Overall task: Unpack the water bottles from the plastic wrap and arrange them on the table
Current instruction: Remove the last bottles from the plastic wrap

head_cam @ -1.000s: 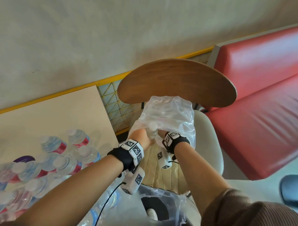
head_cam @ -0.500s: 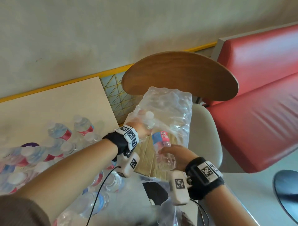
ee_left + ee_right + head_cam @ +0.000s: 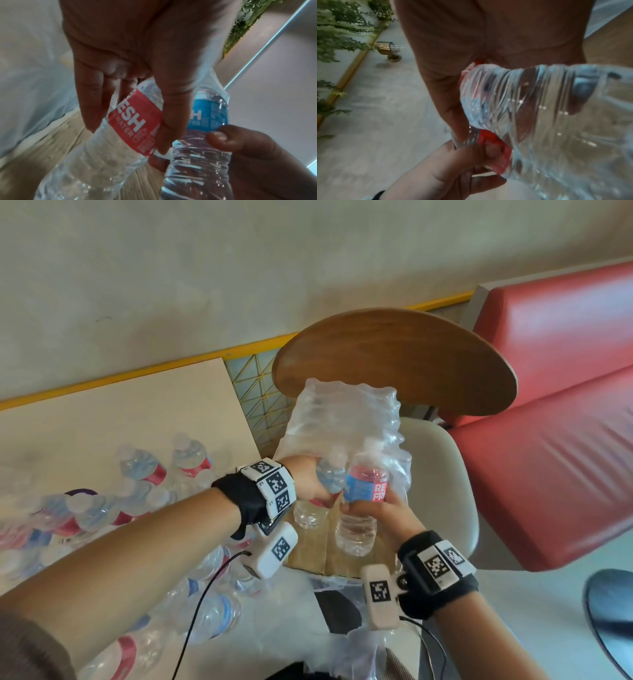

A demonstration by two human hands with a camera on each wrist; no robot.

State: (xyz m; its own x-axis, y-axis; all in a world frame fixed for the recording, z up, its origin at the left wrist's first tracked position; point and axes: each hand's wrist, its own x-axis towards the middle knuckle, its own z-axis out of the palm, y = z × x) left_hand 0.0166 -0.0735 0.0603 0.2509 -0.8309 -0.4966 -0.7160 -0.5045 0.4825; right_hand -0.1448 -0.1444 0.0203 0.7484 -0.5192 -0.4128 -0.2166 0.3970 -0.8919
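The left hand holds a water bottle with a red label, fingers curled round its middle. The right hand holds a second bottle, thumb and fingers wrapped round it just under its blue and pink label. Both bottles are up in the air, side by side and almost touching, over a chair. Just behind them sits the crinkly plastic wrap, standing on the chair seat in front of the brown chair back. On the left, many more bottles stand and lie on the pale surface. A red bench is on the right.
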